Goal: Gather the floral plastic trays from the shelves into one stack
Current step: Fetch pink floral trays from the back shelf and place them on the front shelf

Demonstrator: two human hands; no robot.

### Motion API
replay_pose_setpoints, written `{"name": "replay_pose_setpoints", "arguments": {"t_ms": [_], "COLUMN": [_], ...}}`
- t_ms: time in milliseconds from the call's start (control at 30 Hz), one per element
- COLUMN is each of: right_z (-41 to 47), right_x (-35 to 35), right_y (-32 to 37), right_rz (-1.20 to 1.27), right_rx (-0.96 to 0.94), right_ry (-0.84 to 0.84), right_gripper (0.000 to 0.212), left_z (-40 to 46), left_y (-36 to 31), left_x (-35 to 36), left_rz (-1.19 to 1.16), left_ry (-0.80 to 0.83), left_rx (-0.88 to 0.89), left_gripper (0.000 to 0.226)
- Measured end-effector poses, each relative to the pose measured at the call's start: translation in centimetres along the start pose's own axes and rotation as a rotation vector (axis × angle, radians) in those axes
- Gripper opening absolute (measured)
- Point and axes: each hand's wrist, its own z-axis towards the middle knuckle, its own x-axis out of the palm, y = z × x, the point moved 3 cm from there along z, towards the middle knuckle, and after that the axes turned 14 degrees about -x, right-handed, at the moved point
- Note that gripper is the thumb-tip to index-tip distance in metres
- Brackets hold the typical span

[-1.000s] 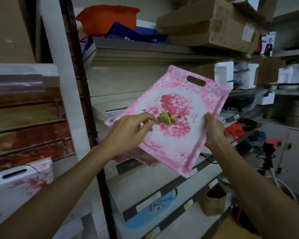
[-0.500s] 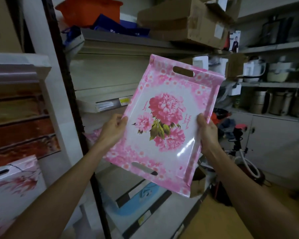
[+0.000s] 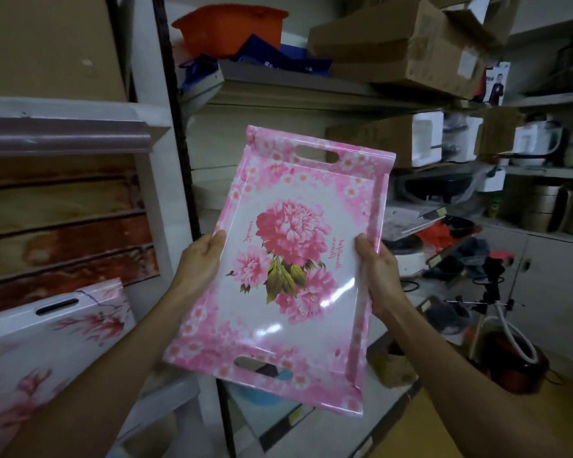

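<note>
The person holds a pink floral tray [image 3: 288, 272] up in the air in front of the shelves [image 3: 298, 90], face towards the camera and its handle slots at the top and bottom. The left hand [image 3: 201, 259] grips the tray's left edge and the right hand [image 3: 376, 269] grips its right edge, thumbs on the printed face and the other fingers hidden behind. A second floral tray [image 3: 47, 328] leans at the lower left, under a stack of wood-patterned boards [image 3: 63, 226].
</note>
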Motion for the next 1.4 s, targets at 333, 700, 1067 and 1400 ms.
{"name": "replay_pose_setpoints", "arguments": {"t_ms": [333,700,1067,1400], "right_z": [-1.6,-3.4,-6.0,-9.3], "right_x": [9.0,15.7,23.6,30.6], "right_y": [-2.8,-4.7,-6.2,-8.5], "right_rz": [-0.018,-0.045,-0.031,0.010], "right_rx": [0.086,0.185,0.253,0.328], "right_ry": [0.153,0.291,0.435,0.603], "right_gripper": [0.024,0.017,0.029,0.028], "left_z": [-1.5,-3.8,-5.4,-5.7], "left_y": [5.9,10.7,15.1,18.0], "left_x": [-9.0,-14.4,-21.4,-29.1], "left_rz": [0.021,-0.120,-0.239,-0.319], "left_ry": [-0.177,-0.167,-0.282,-0.443], "left_rx": [-0.070,-0.244,-0.360,-0.471], "left_gripper": [0.039,0.026,0.032,0.052]}}
